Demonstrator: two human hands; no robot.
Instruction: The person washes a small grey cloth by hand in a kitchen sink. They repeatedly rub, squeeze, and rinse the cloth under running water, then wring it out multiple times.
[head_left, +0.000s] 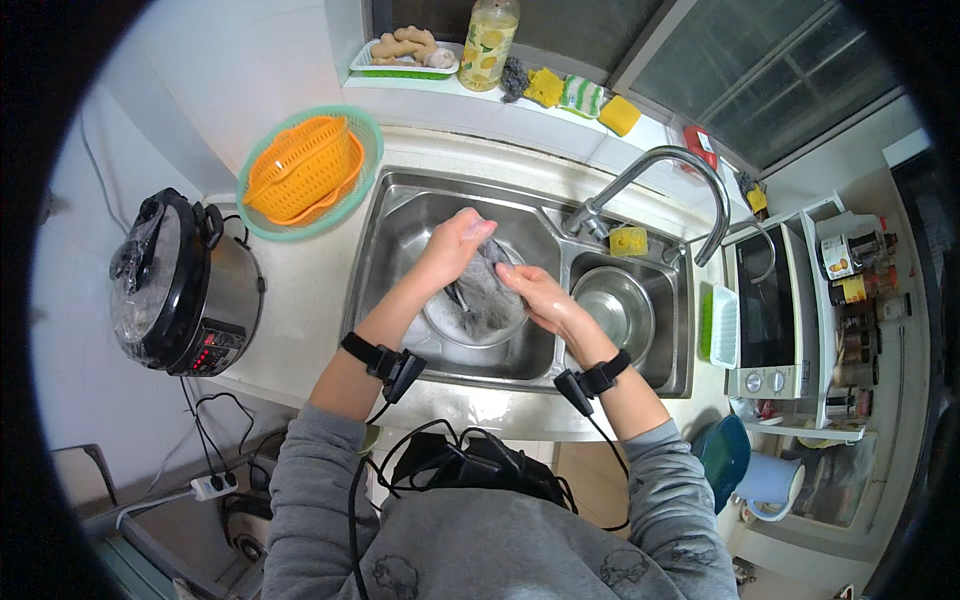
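Note:
Over the left basin of a double stainless-steel sink, I hold a wet grey cloth between both hands. My left hand, with suds on it, is closed around the upper end. The fingers of my right hand pinch the cloth's right edge. Its lower part hangs into a round bowl of foamy water, partly hidden behind the cloth. In the smaller right basin sits a round metal pot.
A chrome faucet arches over the sink's right side, near a yellow sponge. Orange baskets rest in a green basin at the left, behind an electric pressure cooker. A microwave stands right. Cables hang from my wrists.

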